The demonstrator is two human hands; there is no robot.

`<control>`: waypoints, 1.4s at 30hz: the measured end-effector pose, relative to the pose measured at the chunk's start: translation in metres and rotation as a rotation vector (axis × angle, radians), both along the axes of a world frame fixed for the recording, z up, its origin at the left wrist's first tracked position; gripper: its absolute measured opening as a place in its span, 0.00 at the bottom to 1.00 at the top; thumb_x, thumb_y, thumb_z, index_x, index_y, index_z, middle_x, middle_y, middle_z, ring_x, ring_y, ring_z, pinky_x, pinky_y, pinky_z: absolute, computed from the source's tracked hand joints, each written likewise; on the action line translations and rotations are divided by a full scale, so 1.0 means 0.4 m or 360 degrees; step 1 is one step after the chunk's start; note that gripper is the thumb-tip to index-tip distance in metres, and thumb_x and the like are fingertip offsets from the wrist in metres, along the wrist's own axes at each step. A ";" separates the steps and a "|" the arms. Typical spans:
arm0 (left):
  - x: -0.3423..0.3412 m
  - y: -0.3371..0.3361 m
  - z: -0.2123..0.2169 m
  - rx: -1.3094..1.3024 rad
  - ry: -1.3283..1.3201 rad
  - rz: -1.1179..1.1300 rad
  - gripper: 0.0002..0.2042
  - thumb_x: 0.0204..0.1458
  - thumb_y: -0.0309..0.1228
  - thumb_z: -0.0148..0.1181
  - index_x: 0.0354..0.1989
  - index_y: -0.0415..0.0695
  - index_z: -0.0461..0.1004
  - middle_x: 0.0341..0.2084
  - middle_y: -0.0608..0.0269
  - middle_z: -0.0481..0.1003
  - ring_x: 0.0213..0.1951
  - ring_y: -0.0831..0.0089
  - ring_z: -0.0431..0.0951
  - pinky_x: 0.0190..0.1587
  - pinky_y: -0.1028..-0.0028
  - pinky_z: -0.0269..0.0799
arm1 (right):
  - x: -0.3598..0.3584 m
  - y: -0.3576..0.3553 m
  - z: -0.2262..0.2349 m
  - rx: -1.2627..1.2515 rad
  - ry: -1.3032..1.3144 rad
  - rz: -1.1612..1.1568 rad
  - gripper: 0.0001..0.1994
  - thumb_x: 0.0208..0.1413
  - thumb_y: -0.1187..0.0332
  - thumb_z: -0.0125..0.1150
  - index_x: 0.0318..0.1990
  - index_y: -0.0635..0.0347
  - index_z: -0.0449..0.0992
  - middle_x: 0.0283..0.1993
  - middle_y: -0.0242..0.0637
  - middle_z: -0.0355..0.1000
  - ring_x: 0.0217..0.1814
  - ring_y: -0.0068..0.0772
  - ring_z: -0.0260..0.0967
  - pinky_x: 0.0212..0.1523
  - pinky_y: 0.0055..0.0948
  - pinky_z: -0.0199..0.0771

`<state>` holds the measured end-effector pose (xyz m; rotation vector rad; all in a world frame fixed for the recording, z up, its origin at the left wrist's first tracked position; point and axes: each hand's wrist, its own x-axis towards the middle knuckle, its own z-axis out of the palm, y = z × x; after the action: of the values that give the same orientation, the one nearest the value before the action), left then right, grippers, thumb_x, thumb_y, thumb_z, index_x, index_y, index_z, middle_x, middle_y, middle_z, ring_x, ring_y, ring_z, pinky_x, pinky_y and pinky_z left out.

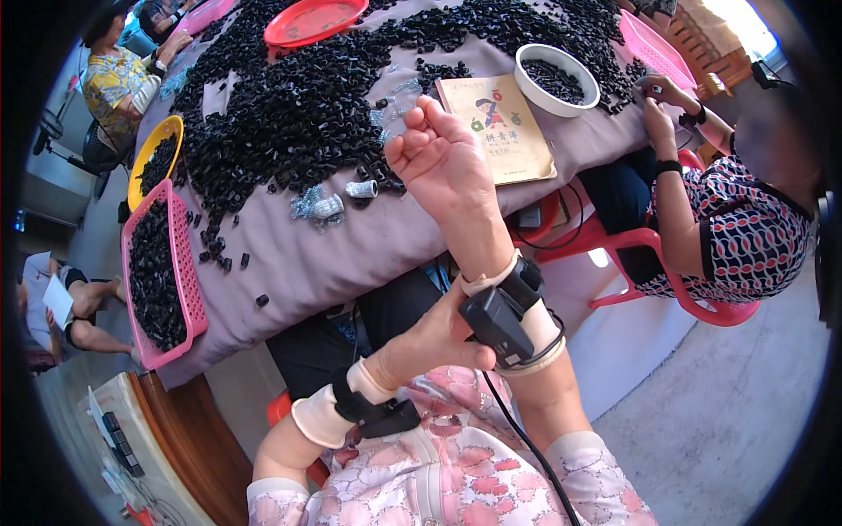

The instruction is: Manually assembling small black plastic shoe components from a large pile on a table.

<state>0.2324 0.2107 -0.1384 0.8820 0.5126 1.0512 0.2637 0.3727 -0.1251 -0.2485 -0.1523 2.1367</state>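
My left hand (430, 337) reaches across my body and grips a black box-shaped device (496, 323) strapped to my right wrist, its thumb below the box and its fingers partly hidden behind it. The device sits over a cream wristband (545, 344), and a black cable runs down from it. Raised palm up over the table edge, my right hand (445, 162) holds nothing, with its fingers loosely curled. Beside its fingers lies a worn booklet (517, 153) with a cartoon figure on its cover. Nearby are a silvery ribbed cylinder (361, 189) and a bluish, beaded-looking bundle (316, 206).
Small black plastic pieces (289, 114) cover much of the cloth-covered table (351, 263). Around it stand a pink basket (197, 307), a yellow tray (178, 131), a red plate (303, 39) and a white bowl (570, 110). A co-worker (719, 219) sits at right on a red chair.
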 end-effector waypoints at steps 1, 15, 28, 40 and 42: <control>0.009 0.002 -0.002 -0.0149 -0.0094 -0.0011 0.53 0.34 0.51 0.73 0.64 0.41 0.45 0.58 0.64 0.57 0.59 0.75 0.56 0.61 0.71 0.53 | -0.001 0.001 0.000 0.0052 -0.0147 -0.0097 0.06 0.62 0.68 0.47 0.39 0.58 0.70 0.29 0.30 0.70 0.22 0.21 0.64 0.34 0.29 0.72; 0.000 0.012 0.061 -0.0736 -0.0412 0.0127 0.23 0.57 0.47 0.50 0.52 0.40 0.67 0.46 0.61 0.73 0.48 0.72 0.73 0.53 0.69 0.67 | -0.004 -0.009 -0.038 0.2483 -0.2764 -0.1571 0.02 0.43 0.73 0.52 0.23 0.54 0.66 0.24 0.34 0.64 0.28 0.36 0.66 0.29 0.36 0.62; 0.010 -0.009 0.073 -0.0804 0.0020 0.0241 0.24 0.37 0.20 0.63 0.48 0.38 0.66 0.36 0.66 0.71 0.39 0.78 0.72 0.43 0.78 0.68 | -0.011 -0.020 -0.069 0.2469 -0.2991 -0.1063 0.02 0.46 0.72 0.55 0.27 0.57 0.70 0.25 0.38 0.69 0.30 0.43 0.70 0.32 0.40 0.66; -0.015 -0.007 0.043 -0.0685 -0.0049 -0.0075 0.34 0.34 0.18 0.62 0.57 0.37 0.60 0.47 0.61 0.69 0.48 0.74 0.69 0.54 0.73 0.64 | -0.008 -0.034 0.003 0.0885 -0.1321 -0.0074 0.06 0.57 0.70 0.56 0.40 0.60 0.74 0.31 0.32 0.74 0.30 0.16 0.69 0.34 0.21 0.73; -0.043 0.007 0.072 -0.0635 0.0020 -0.0158 0.35 0.35 0.20 0.63 0.57 0.37 0.59 0.48 0.61 0.69 0.50 0.73 0.69 0.55 0.72 0.63 | 0.005 -0.032 0.025 0.0578 -0.0394 0.0188 0.08 0.58 0.70 0.53 0.43 0.59 0.73 0.32 0.32 0.72 0.28 0.18 0.68 0.33 0.22 0.73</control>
<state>0.2151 0.2137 -0.1097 0.5545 0.6550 0.8151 0.2658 0.3597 -0.1151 -0.2939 -0.7058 2.1419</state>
